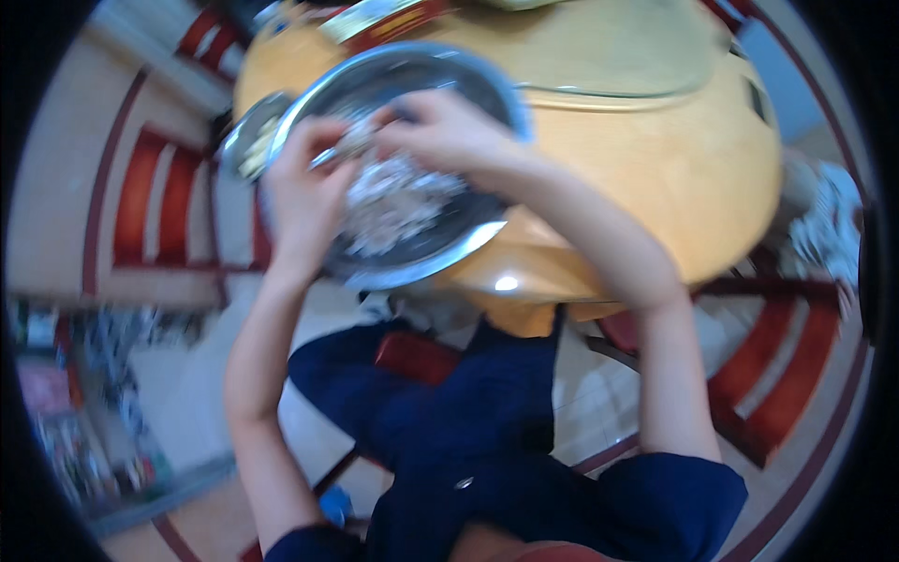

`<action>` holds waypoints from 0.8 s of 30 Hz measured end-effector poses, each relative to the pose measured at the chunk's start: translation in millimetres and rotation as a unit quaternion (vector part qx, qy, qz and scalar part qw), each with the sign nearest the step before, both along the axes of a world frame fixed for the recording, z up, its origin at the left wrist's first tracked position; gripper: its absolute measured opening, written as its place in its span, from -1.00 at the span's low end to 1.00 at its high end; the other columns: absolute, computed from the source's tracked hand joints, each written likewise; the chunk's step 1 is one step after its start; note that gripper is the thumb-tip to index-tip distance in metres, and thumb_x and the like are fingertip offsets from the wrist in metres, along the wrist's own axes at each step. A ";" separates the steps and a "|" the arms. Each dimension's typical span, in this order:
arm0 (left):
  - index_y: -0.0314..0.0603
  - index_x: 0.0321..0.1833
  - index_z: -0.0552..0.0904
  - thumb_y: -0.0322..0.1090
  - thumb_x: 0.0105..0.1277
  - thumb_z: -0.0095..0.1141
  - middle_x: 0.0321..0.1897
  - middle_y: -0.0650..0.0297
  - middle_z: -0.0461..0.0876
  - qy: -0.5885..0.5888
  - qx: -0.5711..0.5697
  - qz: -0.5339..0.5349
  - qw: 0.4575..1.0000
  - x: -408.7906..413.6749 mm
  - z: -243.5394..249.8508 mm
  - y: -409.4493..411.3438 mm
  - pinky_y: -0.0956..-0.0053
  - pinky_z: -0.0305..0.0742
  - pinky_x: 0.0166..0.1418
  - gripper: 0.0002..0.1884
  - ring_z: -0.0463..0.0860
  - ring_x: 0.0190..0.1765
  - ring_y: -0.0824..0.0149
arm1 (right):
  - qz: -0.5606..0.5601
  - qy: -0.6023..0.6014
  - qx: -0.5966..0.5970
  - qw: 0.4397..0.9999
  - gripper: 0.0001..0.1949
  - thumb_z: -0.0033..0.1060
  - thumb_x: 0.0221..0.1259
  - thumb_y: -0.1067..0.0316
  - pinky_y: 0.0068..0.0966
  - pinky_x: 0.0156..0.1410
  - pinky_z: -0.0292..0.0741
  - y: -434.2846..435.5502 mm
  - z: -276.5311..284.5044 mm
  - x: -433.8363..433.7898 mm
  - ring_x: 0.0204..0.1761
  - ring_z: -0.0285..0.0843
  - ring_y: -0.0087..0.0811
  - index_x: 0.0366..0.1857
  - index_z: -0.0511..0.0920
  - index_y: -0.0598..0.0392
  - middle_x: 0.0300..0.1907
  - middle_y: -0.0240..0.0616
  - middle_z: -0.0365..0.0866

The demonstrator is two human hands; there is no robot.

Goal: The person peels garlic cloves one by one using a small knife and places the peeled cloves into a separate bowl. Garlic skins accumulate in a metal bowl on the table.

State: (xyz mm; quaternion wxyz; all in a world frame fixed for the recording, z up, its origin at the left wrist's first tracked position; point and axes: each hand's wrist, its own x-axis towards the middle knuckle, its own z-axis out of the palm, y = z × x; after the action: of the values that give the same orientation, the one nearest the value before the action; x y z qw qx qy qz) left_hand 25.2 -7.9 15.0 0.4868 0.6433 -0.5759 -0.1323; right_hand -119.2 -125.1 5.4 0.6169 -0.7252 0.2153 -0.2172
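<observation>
A large stainless steel bowl [477,211] stands at the near left of the table, with a heap of whitish, shredded-looking pieces [400,204] in it. Above the heap, my left hand [309,168] and my right hand [435,133] pinch a small pale piece [356,139] between their fingertips. Something small and shiny shows by the left fingers, too blurred to name. Just left of the big bowl is a smaller metal bowl [239,133] with pale yellowish pieces [256,151] inside, partly hidden behind the larger rim.
The light wooden table [632,154] carries a glass sheet [597,49] and a red and cream box [383,21] towards the back. Reddish wooden chairs [779,372] stand to the right and left [158,200]. Cluttered shelves [77,421] line the lower left.
</observation>
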 end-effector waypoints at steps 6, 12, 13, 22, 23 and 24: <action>-0.36 -0.17 0.52 -0.67 0.01 0.25 -0.11 0.14 0.62 -0.175 -0.118 0.022 0.977 -0.3 -9.2 -5.2 0.46 0.67 -0.04 -0.70 0.67 -0.06 0.29 | 0.024 -0.021 0.128 0.991 -0.77 0.19 0.17 0.22 -0.71 -0.58 0.10 7.0 2.7 -2.3 -0.64 0.20 -0.72 -0.25 0.60 0.16 -0.39 -0.28 0.65; -0.32 -0.23 0.48 -0.65 -0.05 0.33 -0.15 0.13 0.63 -0.252 -0.177 0.043 0.950 -4.4 -13.7 -5.6 0.47 0.67 -0.12 -0.66 0.68 -0.13 0.26 | 0.034 -0.048 0.148 0.987 -0.76 0.19 0.17 0.21 -0.73 -0.56 0.08 8.6 7.6 -4.5 -0.64 0.18 -0.74 -0.21 0.58 0.15 -0.39 -0.29 0.66; -0.32 -0.23 0.48 -0.65 -0.05 0.34 -0.16 0.13 0.63 -0.257 -0.183 0.043 0.948 -6.4 -12.1 -5.8 0.47 0.66 -0.13 -0.66 0.68 -0.14 0.26 | 0.039 -0.051 0.150 0.987 -0.76 0.19 0.18 0.21 -0.74 -0.55 0.07 7.7 7.4 -5.3 -0.64 0.18 -0.74 -0.21 0.58 0.14 -0.39 -0.29 0.66; -0.25 -0.16 0.53 -0.62 -0.06 0.28 -0.09 0.11 0.56 -0.268 -0.205 -0.030 0.941 1.5 -6.3 -8.6 0.34 0.60 -0.11 -0.64 0.63 -0.09 0.09 | 0.059 -0.072 0.117 0.989 -0.71 0.33 0.13 0.24 -0.73 -0.51 0.19 2.4 4.2 -4.8 -0.58 0.28 -0.74 -0.13 0.59 0.14 -0.34 -0.36 0.64; -0.24 -0.12 0.54 -0.62 -0.07 0.28 -0.06 0.10 0.55 -0.254 -0.194 -0.044 0.947 2.3 -6.7 -7.6 0.35 0.60 -0.07 -0.61 0.62 -0.05 0.08 | 0.040 -0.097 0.045 0.993 -0.71 0.34 0.12 0.24 -0.71 -0.48 0.25 3.3 3.1 -3.2 -0.56 0.32 -0.72 -0.13 0.59 0.15 -0.34 -0.37 0.64; -0.27 -0.05 0.53 -0.58 -0.02 0.29 -0.02 0.10 0.54 -0.152 -0.168 -0.055 0.972 0.7 -7.5 -6.4 0.35 0.58 -0.01 -0.59 0.61 0.00 0.11 | 0.020 -0.120 -0.029 0.992 -0.70 0.35 0.10 0.25 -0.68 -0.45 0.30 3.6 1.3 -2.6 -0.53 0.36 -0.69 -0.13 0.59 0.16 -0.34 -0.37 0.64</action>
State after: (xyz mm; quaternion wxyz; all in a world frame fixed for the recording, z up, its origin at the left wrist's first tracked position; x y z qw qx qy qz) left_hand 26.0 -14.3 7.5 0.4864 0.5321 -0.6919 0.0395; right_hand -121.8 -121.6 6.7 0.6210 -0.7156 0.1187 -0.2968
